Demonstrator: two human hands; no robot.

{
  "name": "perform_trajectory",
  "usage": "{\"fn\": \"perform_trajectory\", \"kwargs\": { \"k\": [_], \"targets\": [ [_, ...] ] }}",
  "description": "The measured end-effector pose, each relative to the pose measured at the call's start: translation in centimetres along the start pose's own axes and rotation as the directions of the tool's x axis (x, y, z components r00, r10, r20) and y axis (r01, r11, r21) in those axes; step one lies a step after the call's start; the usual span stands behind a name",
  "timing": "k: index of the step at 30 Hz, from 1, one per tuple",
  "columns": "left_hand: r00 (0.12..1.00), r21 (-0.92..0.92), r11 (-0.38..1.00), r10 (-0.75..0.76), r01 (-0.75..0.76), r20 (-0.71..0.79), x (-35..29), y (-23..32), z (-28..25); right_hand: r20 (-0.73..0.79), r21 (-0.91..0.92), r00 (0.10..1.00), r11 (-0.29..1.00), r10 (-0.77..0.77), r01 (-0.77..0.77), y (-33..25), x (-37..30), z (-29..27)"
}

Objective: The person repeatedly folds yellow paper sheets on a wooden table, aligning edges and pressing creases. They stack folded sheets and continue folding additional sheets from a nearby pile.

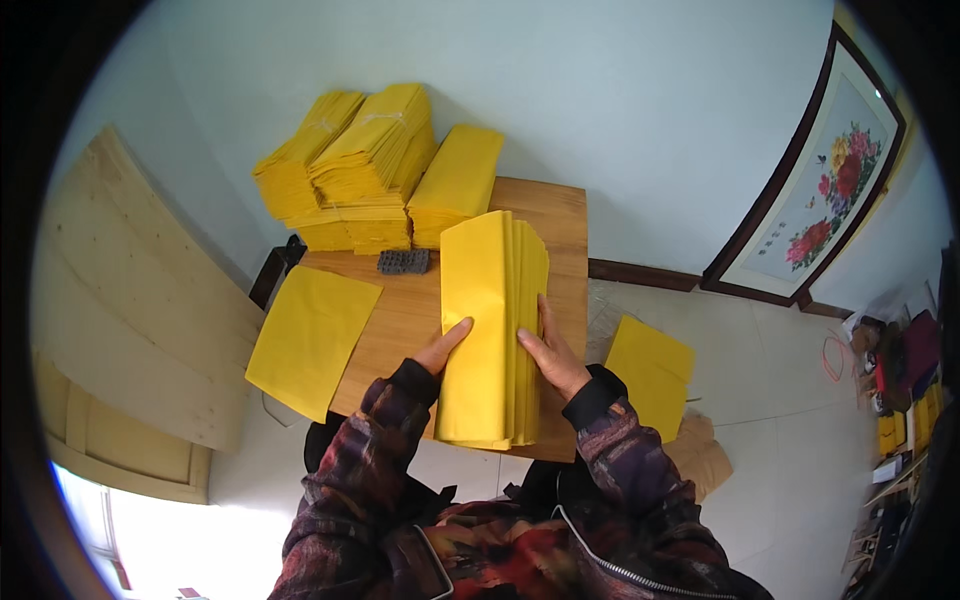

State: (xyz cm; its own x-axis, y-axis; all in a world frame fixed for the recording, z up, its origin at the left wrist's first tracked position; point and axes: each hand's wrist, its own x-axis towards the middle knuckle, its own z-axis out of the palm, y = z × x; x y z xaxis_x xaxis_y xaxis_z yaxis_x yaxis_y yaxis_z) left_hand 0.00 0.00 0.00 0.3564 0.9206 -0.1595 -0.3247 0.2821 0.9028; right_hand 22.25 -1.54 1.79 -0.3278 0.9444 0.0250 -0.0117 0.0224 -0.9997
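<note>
A stack of folded yellow paper sheets lies lengthwise on the small wooden table right in front of me. My left hand presses flat against the stack's left side, fingers together. My right hand rests against its right side, thumb on the fanned edges. Both hands squeeze the stack between them.
At the table's far end stand several tall piles of yellow paper. A flat yellow pile overhangs the left edge, another yellow pile sits low on the right. A small dark ridged block lies mid-table. A framed flower picture leans on the wall.
</note>
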Motion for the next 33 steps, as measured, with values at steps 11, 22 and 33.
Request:
{"fn": "perform_trajectory", "kwargs": {
  "k": [11, 22, 33],
  "targets": [
    [0.998, 0.252, 0.966, -0.059, 0.055, 0.009, 5.3, 1.5, 2.6, -0.19, 0.128, 0.981, 0.99, -0.025, 0.051, 5.8, 1.5, -3.1],
    [0.999, 0.037, 0.999, -0.026, 0.027, -0.029, 7.8, 3.8, 1.4, -0.226, 0.224, 0.97, 0.965, -0.084, 0.136, 2.0, 1.6, -2.5],
    [0.989, -0.028, 0.992, -0.125, 0.123, -0.074, 8.7, 4.7, 3.3, -0.279, 0.26, 0.953, 0.947, -0.114, 0.189, 1.1, 1.5, -1.2]
  ]
}}
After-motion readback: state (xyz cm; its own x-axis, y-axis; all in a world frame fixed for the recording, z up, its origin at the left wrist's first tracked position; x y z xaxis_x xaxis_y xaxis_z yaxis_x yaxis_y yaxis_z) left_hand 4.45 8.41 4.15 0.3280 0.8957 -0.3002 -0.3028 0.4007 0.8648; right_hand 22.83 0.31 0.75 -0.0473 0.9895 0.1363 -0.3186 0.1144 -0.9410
